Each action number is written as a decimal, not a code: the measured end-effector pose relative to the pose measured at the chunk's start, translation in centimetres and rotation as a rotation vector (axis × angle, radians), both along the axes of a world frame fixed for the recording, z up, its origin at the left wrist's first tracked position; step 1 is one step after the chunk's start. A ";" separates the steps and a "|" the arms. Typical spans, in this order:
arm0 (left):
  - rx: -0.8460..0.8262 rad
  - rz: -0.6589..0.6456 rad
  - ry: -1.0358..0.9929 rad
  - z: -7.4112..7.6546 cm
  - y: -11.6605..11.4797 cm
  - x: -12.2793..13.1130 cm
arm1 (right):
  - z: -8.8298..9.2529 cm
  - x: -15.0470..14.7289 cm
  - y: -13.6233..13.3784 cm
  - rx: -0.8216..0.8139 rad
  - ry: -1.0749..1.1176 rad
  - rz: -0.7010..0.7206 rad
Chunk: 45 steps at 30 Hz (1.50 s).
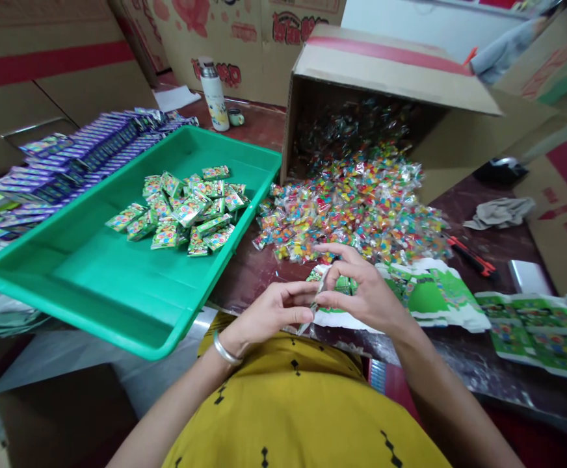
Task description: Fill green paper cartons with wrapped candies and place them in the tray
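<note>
Close to my body, my left hand (281, 309) and my right hand (361, 289) pinch a small thin candy box (320, 290) between them. It stands nearly edge-on, so its printed faces and whether its ends are open cannot be made out. Beneath and beside my right hand lie flat green printed box blanks (427, 296) with white edges. Beyond my fingers spreads a heap of clear packets of colourful candy (352, 208), spilling from a cardboard carton (385, 58) on its side. To the left, a green tray (93, 286) holds a pile of small filled-looking candy boxes (186, 211).
Rows of purple boxes (88, 153) line the far left. A white flask (214, 97) and a small cup (235, 117) stand behind the tray. At right lie a red-and-black cutter (471, 257), a grey cloth (501, 212) and more green blanks (540, 331).
</note>
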<state>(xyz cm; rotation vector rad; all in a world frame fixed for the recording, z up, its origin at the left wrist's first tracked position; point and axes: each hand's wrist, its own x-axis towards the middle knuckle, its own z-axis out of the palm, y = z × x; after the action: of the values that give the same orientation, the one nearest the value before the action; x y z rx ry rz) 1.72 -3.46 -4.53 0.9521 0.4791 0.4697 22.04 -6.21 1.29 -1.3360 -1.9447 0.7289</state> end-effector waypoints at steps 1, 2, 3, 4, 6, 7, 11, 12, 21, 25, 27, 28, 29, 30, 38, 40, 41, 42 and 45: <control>0.013 -0.003 -0.005 0.2 -0.1 0.1 | 0.0 0.2 0.0 -0.010 0.007 0.009; 0.029 -0.009 -0.009 0.4 -0.2 0.2 | 0.0 0.3 0.0 -0.017 0.013 0.019; 0.053 -0.015 -0.008 0.6 -0.2 0.2 | -0.1 0.4 0.0 -0.024 0.016 0.031; 0.084 -0.018 0.002 0.7 -0.1 0.3 | -0.2 0.5 0.0 -0.035 0.017 0.047; 0.158 -0.003 0.042 0.9 0.1 0.2 | -0.2 0.7 0.0 -0.059 0.022 0.075; 0.191 0.014 0.064 0.9 0.3 0.1 | -0.1 0.7 0.0 -0.069 0.026 0.089; 0.222 0.102 0.081 0.6 0.6 0.0 | -0.5 0.5 -0.3 -0.054 0.114 0.073; 0.217 0.155 0.075 0.4 0.6 0.1 | -0.9 0.3 -0.5 -0.037 0.188 0.021; 0.260 0.695 0.095 -0.3 -1.2 1.8 | -5.4 -3.6 -2.0 -0.043 0.547 -0.385; 0.483 0.627 0.221 -0.2 -1.3 1.2 | -5.4 -3.5 -1.6 -0.072 0.532 -0.389; 0.510 0.559 0.264 -0.3 -1.1 0.8 | -5.6 -3.3 -1.5 -0.079 0.510 -0.373; 0.498 0.530 0.266 -0.4 -1.0 0.7 | -5.7 -3.1 -1.4 -0.082 0.498 -0.356; 0.479 0.509 0.262 -0.5 -0.9 0.6 | -5.8 -3.0 -1.4 -0.084 0.481 -0.332; 0.464 0.496 0.257 -0.5 -0.8 0.5 | -5.9 -2.9 -1.3 -0.081 0.456 -0.306; 0.484 0.528 0.243 0.1 -0.8 0.5 | -4.9 -2.7 -0.7 0.226 0.173 -0.271; 0.429 0.532 0.226 0.2 -0.8 0.5 | -4.8 -2.6 -0.6 0.236 0.167 -0.262; 0.393 0.534 0.212 0.3 -0.7 0.4 | -4.9 -2.7 -0.6 0.206 0.190 -0.254; 0.354 0.533 0.191 0.3 -0.6 0.3 | -5.0 -2.7 -0.5 0.157 0.226 -0.247; 0.257 0.541 0.110 0.2 -0.2 0.1 | -5.4 -3.1 -0.6 -0.009 0.368 -0.242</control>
<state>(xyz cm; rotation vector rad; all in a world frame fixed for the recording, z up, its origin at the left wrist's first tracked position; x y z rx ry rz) 1.86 -3.69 -4.38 1.0970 0.7953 0.9889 18.90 -6.79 -4.08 -1.3085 -1.4650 0.7997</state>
